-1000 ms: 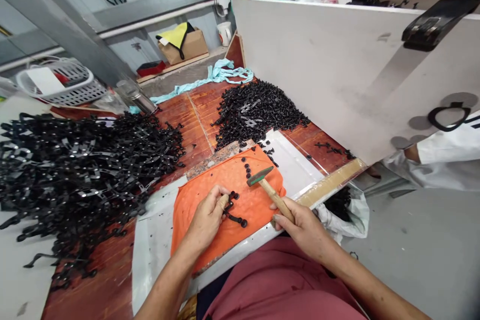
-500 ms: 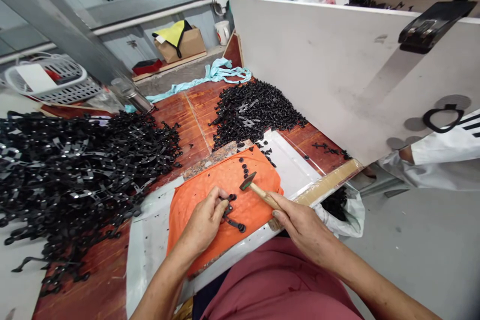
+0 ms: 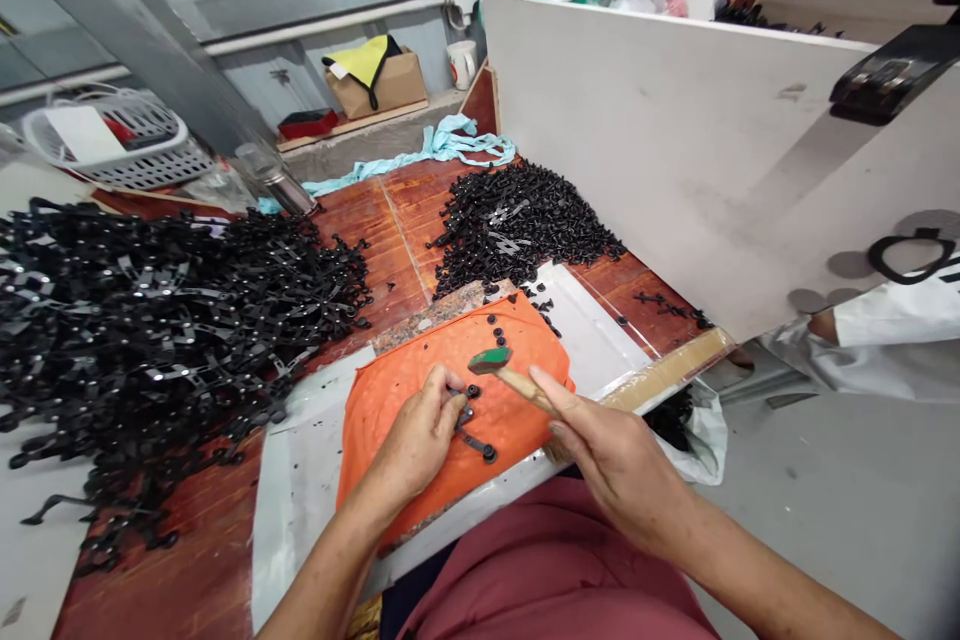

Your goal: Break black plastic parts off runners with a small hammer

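Observation:
My left hand (image 3: 424, 425) is closed on a black bracket (image 3: 472, 442) with round ends, pressing it on the orange cloth (image 3: 405, 390). Part of the bracket is hidden under my fingers. In my right hand (image 3: 611, 445) is a small hammer (image 3: 491, 362), gripped by its wooden handle; the green-marked head hovers just above the bracket. A few small round black plugs (image 3: 499, 333) lie in a row on the cloth beyond the hammer. Under the cloth is a speckled stone slab (image 3: 450, 308), its far edge showing.
A large heap of black brackets (image 3: 165, 310) lies on the left, and a pile of small black parts (image 3: 532, 220) behind the cloth. A white panel (image 3: 675, 150) stands on the right. A sleeve of another person (image 3: 892, 315) shows beyond it. A basket (image 3: 120, 140) sits far left.
My right hand has lifted the hammer and turned its head so the green side shows. My left hand stays on the bracket. The whole view has shifted slightly.

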The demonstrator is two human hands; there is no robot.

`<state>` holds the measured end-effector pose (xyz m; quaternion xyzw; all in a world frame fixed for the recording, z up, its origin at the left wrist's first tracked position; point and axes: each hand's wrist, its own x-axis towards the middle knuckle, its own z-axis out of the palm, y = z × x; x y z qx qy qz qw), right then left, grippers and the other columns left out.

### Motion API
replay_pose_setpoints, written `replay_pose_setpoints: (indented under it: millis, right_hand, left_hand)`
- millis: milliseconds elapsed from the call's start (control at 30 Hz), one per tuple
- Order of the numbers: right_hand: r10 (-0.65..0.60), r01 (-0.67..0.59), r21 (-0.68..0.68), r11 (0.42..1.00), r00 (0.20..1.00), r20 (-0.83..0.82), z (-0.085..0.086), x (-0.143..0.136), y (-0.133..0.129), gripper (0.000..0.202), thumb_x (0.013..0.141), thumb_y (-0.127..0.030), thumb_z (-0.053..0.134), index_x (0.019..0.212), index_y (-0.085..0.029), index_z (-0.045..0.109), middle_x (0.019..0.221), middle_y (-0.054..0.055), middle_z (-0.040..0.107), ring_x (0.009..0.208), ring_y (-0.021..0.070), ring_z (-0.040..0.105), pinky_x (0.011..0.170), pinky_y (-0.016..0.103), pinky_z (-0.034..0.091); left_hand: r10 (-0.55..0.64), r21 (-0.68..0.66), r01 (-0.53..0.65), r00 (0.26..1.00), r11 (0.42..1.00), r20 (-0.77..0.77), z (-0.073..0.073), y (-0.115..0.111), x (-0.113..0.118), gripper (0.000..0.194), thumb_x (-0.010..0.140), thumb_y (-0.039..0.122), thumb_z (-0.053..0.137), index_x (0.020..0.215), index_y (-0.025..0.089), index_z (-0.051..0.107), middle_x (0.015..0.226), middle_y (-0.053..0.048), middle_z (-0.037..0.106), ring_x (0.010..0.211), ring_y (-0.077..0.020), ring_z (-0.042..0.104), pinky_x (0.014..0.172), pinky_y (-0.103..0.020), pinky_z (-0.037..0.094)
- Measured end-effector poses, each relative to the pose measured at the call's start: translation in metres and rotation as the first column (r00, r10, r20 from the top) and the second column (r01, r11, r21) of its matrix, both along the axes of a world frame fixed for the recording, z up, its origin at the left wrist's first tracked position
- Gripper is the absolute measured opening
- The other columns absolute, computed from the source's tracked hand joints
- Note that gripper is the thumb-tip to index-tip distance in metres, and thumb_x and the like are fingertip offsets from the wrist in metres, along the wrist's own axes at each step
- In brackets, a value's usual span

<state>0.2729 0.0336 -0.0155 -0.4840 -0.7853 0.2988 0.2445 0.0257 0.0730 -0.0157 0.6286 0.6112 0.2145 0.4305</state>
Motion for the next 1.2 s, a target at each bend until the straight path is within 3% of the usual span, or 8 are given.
replay_pose_setpoints:
  millis: [167, 300, 433, 567, 733, 867, 1000, 1200]
  right_hand:
    - [0.04, -0.034, -0.042, 0.999, 0.99, 0.136, 0.006, 0.002, 0.004, 0.062, 0.102, -0.019, 0.047, 0.16, -0.036, 0.033, 0.107, 0.005, 0.079, 0.078, 0.0222, 0.074, 0.068, 0.028, 0.051]
    - [0.005, -0.007, 0.02, 1.0, 0.997, 0.075, 0.012, 0.003, 0.007, 0.059, 0.104, -0.022, 0.041, 0.162, -0.031, 0.03, 0.106, 0.008, 0.078, 0.083, 0.0225, 0.074, 0.074, 0.029, 0.052]
    - [0.042, -0.035, -0.049, 0.998, 0.987, 0.157, 0.009, 0.001, 0.008, 0.059, 0.102, -0.021, 0.045, 0.159, -0.034, 0.035, 0.099, 0.006, 0.079, 0.074, 0.0217, 0.073, 0.067, 0.028, 0.051]
    - [0.034, -0.032, -0.023, 0.999, 0.994, 0.1, 0.003, -0.001, 0.007, 0.062, 0.103, -0.021, 0.042, 0.162, -0.033, 0.026, 0.114, 0.008, 0.077, 0.086, 0.0227, 0.073, 0.074, 0.03, 0.052]
    - [0.04, -0.041, -0.002, 0.999, 0.979, 0.2, 0.0, 0.0, 0.007, 0.057, 0.103, -0.023, 0.045, 0.159, -0.03, 0.035, 0.093, 0.007, 0.078, 0.074, 0.0227, 0.072, 0.065, 0.028, 0.048]
    - [0.033, -0.044, 0.048, 0.998, 0.977, 0.211, 0.001, -0.001, 0.01, 0.06, 0.104, -0.022, 0.042, 0.162, -0.029, 0.029, 0.097, 0.007, 0.077, 0.078, 0.0218, 0.071, 0.068, 0.028, 0.047]
    - [0.008, -0.006, -0.011, 1.0, 0.962, 0.274, 0.0, -0.004, 0.011, 0.059, 0.1, -0.019, 0.048, 0.158, -0.027, 0.039, 0.088, 0.007, 0.078, 0.072, 0.0227, 0.072, 0.066, 0.028, 0.047]
    - [0.009, -0.01, -0.129, 0.992, 1.0, -0.008, 0.011, 0.002, 0.025, 0.053, 0.101, -0.021, 0.045, 0.151, -0.037, 0.047, 0.122, 0.003, 0.074, 0.088, 0.0193, 0.073, 0.077, 0.026, 0.049]
  left_hand:
    - [0.001, -0.009, -0.001, 1.0, 1.0, 0.008, 0.0, 0.002, 0.0, 0.013, 0.092, 0.037, 0.045, 0.093, 0.025, 0.048, 0.069, 0.004, 0.057, 0.066, -0.0184, 0.058, 0.064, -0.028, 0.041]
    - [-0.005, 0.001, 0.005, 1.0, 1.0, 0.003, 0.0, 0.003, 0.001, 0.013, 0.092, 0.037, 0.046, 0.092, 0.025, 0.047, 0.07, 0.003, 0.057, 0.066, -0.0181, 0.057, 0.064, -0.028, 0.04]
    - [0.009, -0.012, -0.009, 1.0, 1.0, 0.008, -0.001, 0.002, 0.0, 0.012, 0.091, 0.037, 0.046, 0.091, 0.024, 0.047, 0.069, 0.003, 0.058, 0.066, -0.0179, 0.058, 0.064, -0.029, 0.041]
    - [0.024, -0.014, -0.024, 1.0, 1.0, -0.001, 0.001, 0.001, 0.0, 0.013, 0.091, 0.037, 0.047, 0.093, 0.024, 0.048, 0.069, 0.003, 0.059, 0.065, -0.0179, 0.058, 0.063, -0.028, 0.042]
    - [0.009, -0.015, -0.01, 1.0, 1.0, -0.011, 0.001, 0.001, 0.0, 0.014, 0.091, 0.039, 0.047, 0.093, 0.025, 0.046, 0.07, 0.003, 0.059, 0.065, -0.0185, 0.058, 0.062, -0.029, 0.041]
    - [-0.01, -0.012, 0.01, 1.0, 1.0, -0.029, -0.002, 0.002, -0.001, 0.015, 0.092, 0.04, 0.044, 0.094, 0.025, 0.044, 0.07, 0.003, 0.057, 0.064, -0.0189, 0.057, 0.063, -0.029, 0.04]
    - [0.003, -0.03, -0.003, 1.0, 1.0, -0.022, -0.005, 0.004, 0.0, 0.016, 0.092, 0.039, 0.047, 0.098, 0.025, 0.044, 0.07, 0.003, 0.058, 0.066, -0.02, 0.059, 0.063, -0.029, 0.04]
    - [-0.003, -0.034, 0.004, 1.0, 0.999, 0.031, 0.0, 0.0, -0.002, 0.033, 0.094, 0.044, 0.046, 0.119, 0.023, 0.046, 0.068, 0.004, 0.057, 0.064, -0.0194, 0.06, 0.064, -0.029, 0.043]
